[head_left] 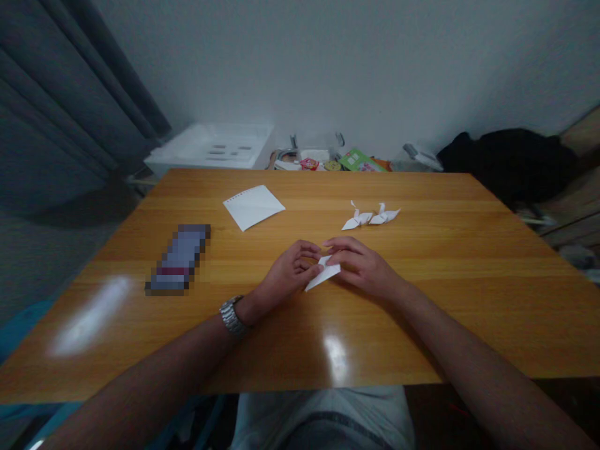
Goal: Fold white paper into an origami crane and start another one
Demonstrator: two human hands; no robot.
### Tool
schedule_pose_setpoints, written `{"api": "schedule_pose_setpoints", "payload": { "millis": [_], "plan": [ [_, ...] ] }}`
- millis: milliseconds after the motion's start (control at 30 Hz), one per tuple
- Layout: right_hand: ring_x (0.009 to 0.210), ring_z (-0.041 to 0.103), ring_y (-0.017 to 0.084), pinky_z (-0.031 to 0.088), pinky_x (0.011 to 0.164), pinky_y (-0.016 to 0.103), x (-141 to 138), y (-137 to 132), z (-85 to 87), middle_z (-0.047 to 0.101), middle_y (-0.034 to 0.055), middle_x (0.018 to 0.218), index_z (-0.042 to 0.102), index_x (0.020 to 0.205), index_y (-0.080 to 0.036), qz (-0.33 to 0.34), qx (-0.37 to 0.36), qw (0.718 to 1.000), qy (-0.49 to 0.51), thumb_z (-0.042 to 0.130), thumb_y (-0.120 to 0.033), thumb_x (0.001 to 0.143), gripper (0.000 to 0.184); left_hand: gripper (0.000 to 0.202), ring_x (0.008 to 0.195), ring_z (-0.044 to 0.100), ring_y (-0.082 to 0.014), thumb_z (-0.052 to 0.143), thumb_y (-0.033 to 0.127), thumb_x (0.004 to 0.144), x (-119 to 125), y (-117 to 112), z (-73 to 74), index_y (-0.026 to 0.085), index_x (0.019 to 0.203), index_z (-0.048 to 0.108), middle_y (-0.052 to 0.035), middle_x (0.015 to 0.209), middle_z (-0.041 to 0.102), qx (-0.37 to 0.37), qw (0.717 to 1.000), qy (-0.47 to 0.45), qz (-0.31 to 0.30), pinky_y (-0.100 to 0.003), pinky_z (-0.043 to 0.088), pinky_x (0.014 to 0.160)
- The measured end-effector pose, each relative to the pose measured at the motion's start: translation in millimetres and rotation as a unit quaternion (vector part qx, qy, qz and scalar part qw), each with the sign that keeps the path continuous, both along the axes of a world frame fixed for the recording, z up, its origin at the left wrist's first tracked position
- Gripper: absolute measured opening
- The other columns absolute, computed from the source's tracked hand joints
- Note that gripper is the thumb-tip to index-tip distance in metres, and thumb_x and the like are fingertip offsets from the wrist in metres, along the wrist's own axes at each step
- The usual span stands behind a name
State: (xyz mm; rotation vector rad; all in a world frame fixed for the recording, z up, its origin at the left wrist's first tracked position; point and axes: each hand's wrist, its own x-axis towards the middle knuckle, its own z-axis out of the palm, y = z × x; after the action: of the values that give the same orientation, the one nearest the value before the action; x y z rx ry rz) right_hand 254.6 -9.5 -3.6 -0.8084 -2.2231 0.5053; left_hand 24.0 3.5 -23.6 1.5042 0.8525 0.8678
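Note:
Between my two hands is a small folded piece of white paper (323, 275), held just above the table. My left hand (295, 267) pinches its left side, the thumb lying on top. From the other side my right hand (365, 265) grips the paper's right part, with fingers curled over it. A metal-banded watch (233, 317) is on my left wrist. Beyond my right hand stand two folded white paper cranes (372, 217), side by side. Farther left lies a flat white sheet of paper (254, 207) with a perforated edge.
The wooden table (281, 350) spans the view. On its left lies a pixelated, phone-like dark slab (180, 259). Behind the far edge are a white plastic tray (215, 144), a green packet (359, 160) among small items, and a black cloth heap (510, 162).

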Motion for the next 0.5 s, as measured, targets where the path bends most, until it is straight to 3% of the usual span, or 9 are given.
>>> {"api": "schedule_pose_setpoints", "payload": {
  "millis": [133, 200, 267, 367, 500],
  "plan": [
    [0.115, 0.063, 0.022, 0.05, 0.1, 0.04, -1.0, -1.3, 3.8, 0.069, 0.0086, 0.121, 0.068, 0.101, -0.023, -0.02, -0.011, 1.0, -0.014, 0.061, -0.019, 0.096, 0.01, 0.022, 0.097, 0.067, -0.0182, 0.059, 0.038, 0.097, -4.4, -1.6, 8.0, 0.018, 0.105, 0.063, -0.0066, 0.104, 0.07, 0.126, 0.988, 0.08, 0.036, -0.033, 0.054, 0.089],
    [0.1, 0.066, 0.021, 0.051, 0.091, 0.036, -1.9, -3.0, 5.5, 0.072, 0.0062, 0.104, 0.067, 0.098, -0.022, -0.038, -0.033, 0.998, -0.029, 0.061, -0.023, 0.096, 0.006, 0.023, 0.095, 0.066, -0.0177, 0.052, 0.037, 0.102, -6.6, -3.9, 15.4, 0.018, 0.102, 0.066, -0.0052, 0.1, 0.07, 0.191, 0.972, 0.126, 0.052, -0.033, 0.053, 0.087],
    [0.089, 0.066, 0.02, 0.05, 0.083, 0.033, -2.8, -4.6, 6.7, 0.072, 0.0047, 0.094, 0.068, 0.097, -0.021, -0.059, -0.061, 0.995, -0.043, 0.062, -0.026, 0.096, 0.008, 0.021, 0.095, 0.066, -0.018, 0.058, 0.038, 0.099, -7.4, -6.8, 21.6, 0.018, 0.102, 0.067, -0.005, 0.1, 0.07, 0.24, 0.959, 0.146, 0.047, -0.032, 0.053, 0.087],
    [0.087, 0.066, 0.019, 0.047, 0.079, 0.031, -3.8, -6.4, 7.7, 0.073, 0.0041, 0.095, 0.069, 0.099, -0.02, -0.076, -0.105, 0.991, -0.045, 0.063, -0.03, 0.095, 0.012, 0.024, 0.09, 0.068, -0.0172, 0.067, 0.04, 0.093, -6.1, -9.8, 24.0, 0.019, 0.104, 0.067, -0.0044, 0.098, 0.071, 0.246, 0.957, 0.155, 0.021, -0.029, 0.055, 0.083],
    [0.086, 0.067, 0.019, 0.047, 0.077, 0.029, -5.5, -7.2, 6.2, 0.074, 0.003, 0.095, 0.07, 0.099, -0.021, -0.083, -0.169, 0.982, -0.013, 0.063, -0.031, 0.095, 0.013, 0.016, 0.083, 0.068, -0.0151, 0.066, 0.033, 0.094, -2.9, -9.0, 16.0, 0.019, 0.101, 0.067, -0.0029, 0.092, 0.072, 0.202, 0.968, 0.149, 0.025, -0.027, 0.055, 0.078]
  ]
}}
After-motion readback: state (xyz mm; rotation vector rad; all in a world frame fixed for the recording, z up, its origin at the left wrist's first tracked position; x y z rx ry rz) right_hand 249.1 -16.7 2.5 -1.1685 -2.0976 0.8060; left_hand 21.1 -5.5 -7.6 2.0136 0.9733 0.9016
